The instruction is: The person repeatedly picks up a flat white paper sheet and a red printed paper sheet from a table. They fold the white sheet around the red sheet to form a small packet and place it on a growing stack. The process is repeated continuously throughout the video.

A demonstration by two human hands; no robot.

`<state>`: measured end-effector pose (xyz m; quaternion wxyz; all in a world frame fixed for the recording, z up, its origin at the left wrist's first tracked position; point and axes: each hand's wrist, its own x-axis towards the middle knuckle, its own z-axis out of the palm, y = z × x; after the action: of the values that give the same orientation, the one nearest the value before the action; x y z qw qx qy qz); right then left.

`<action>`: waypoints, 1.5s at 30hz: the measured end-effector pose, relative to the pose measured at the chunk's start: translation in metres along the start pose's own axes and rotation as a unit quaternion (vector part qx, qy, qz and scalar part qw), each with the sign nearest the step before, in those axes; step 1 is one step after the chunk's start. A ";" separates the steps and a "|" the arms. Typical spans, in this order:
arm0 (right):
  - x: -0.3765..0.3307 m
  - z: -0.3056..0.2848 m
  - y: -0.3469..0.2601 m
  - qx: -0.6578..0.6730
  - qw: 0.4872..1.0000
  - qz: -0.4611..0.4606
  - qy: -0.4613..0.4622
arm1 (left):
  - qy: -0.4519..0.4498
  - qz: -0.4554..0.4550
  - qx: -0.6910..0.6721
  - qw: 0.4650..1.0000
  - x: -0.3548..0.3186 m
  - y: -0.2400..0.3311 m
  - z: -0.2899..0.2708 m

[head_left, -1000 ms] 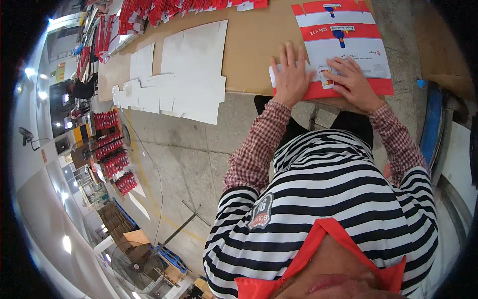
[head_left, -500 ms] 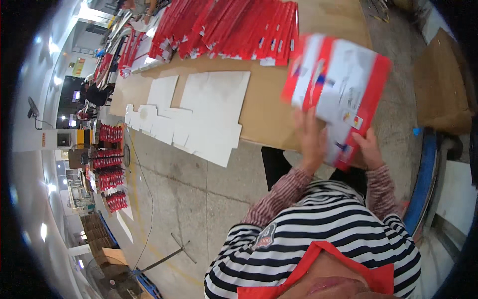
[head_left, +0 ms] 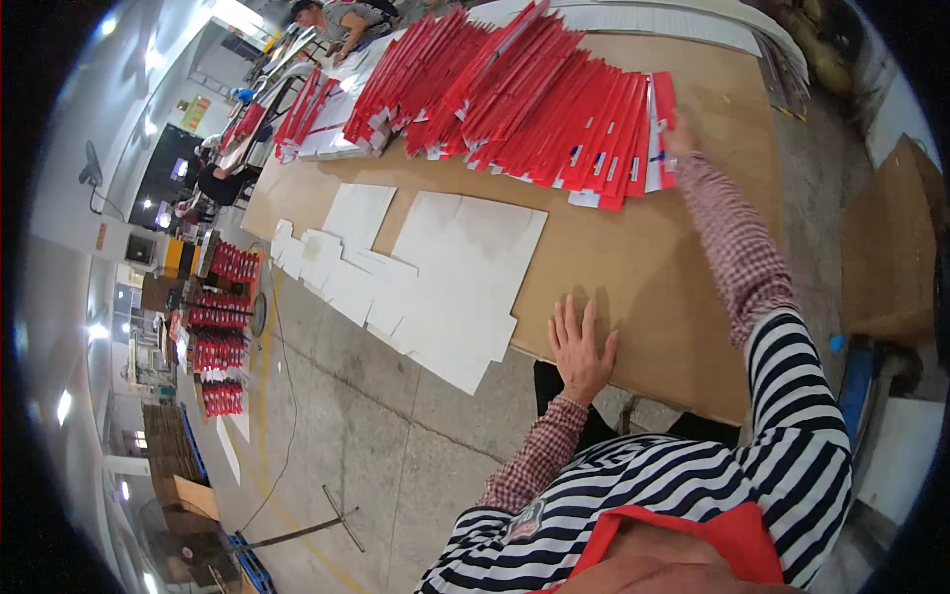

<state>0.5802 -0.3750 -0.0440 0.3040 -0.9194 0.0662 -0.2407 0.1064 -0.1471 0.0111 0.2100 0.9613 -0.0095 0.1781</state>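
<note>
A long row of red-and-white printed cardboard pieces [head_left: 554, 109], folded flat, stands leaning on edge across the tabletop. At its right end my right hand [head_left: 681, 137] is closed on the edge of the last red-and-white cardboard piece [head_left: 661, 109]; its fingers are partly hidden and slightly blurred. My left hand [head_left: 582, 348] lies flat on the brown tabletop [head_left: 653, 287] near the front edge, fingers spread, holding nothing. Left of that hand are flat white cardboard blanks [head_left: 455, 267], overhanging the table's front edge.
A brown cardboard box [head_left: 891, 243] stands on the floor at the right. Stacks of red pieces [head_left: 220, 351] and a floor fan [head_left: 188, 544] are at the left. Another person [head_left: 346, 25] sits at the far end of the table. White sheets [head_left: 663, 25] line the far edge.
Both hands held the red-and-white cardboard piece near my body. It now stands at the row's right end with my right hand, and my left hand has let go and rests on the table.
</note>
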 end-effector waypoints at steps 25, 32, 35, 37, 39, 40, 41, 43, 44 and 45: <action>-0.279 -0.232 -0.012 0.078 0.908 -0.234 -0.340 | -0.088 0.132 0.212 0.964 -0.079 -0.167 -0.180; -0.370 -0.329 -0.108 0.144 0.778 -0.539 -0.290 | -0.157 0.286 0.070 0.943 -0.059 0.061 -0.126; -0.378 -0.342 -0.001 0.092 0.823 -0.442 -0.346 | -0.201 0.282 0.005 0.938 -0.058 0.099 -0.111; -0.369 -0.375 0.040 -0.024 0.869 -0.411 -0.273 | -0.135 0.278 0.040 0.950 -0.069 0.083 -0.068; -0.365 -0.412 0.054 -0.109 0.884 -0.389 -0.233 | -0.161 0.283 0.064 0.943 -0.064 0.064 -0.032; -0.365 -0.419 0.048 -0.126 0.884 -0.389 -0.227 | -0.174 0.304 0.062 0.935 -0.055 0.055 -0.025; -0.362 -0.418 0.046 -0.136 0.882 -0.394 -0.220 | -0.199 0.300 0.022 0.933 -0.048 0.047 -0.019; -0.358 -0.415 0.079 -0.023 0.899 -0.301 -0.318 | -0.247 0.293 -0.052 0.922 -0.032 0.044 -0.010; -0.356 -0.410 0.091 0.042 0.896 -0.256 -0.362 | -0.234 0.257 -0.093 0.933 -0.027 0.045 -0.008; -0.355 -0.403 0.091 0.079 0.920 -0.120 -0.364 | -0.223 0.222 -0.135 0.940 -0.021 0.047 -0.005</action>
<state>0.0772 -0.5661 0.0412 0.3477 -0.9176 -0.1788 0.0713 0.0803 -0.1891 0.0269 0.2856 0.9123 -0.2934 -0.0015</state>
